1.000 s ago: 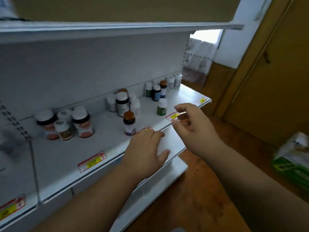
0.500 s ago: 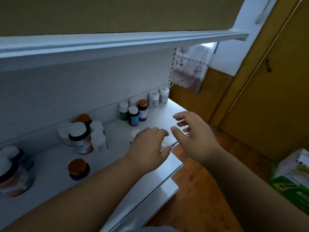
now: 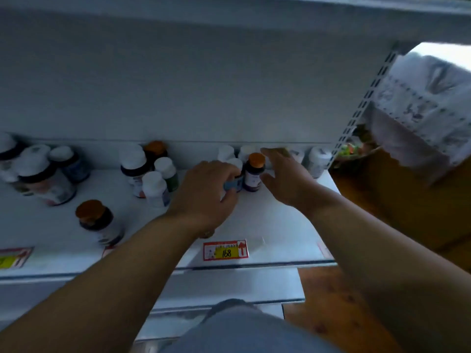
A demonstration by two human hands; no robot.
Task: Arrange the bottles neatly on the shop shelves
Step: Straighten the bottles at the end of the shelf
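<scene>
Pill bottles stand on a white shop shelf (image 3: 275, 225). My left hand (image 3: 206, 192) curls round a white-capped bottle with a blue label (image 3: 233, 184), most of it hidden under my fingers. Right beside it stands a dark bottle with an orange cap (image 3: 253, 171). My right hand (image 3: 285, 177) hovers just right of that bottle with fingers spread, holding nothing. White bottles (image 3: 317, 159) line the back wall at the right end.
A cluster of white-capped bottles (image 3: 153, 174) stands left of my hands, a lone orange-capped bottle (image 3: 98, 222) nearer the front, and large jars (image 3: 38, 174) at far left. A price tag reading 168 (image 3: 225, 250) sits on the shelf edge. A lower shelf (image 3: 229, 289) juts below.
Both hands reached deeper to the back right of the shelf. My left hand closed round the blue-labelled bottle; my right hand moved next to the orange-capped one. The view tilted down.
</scene>
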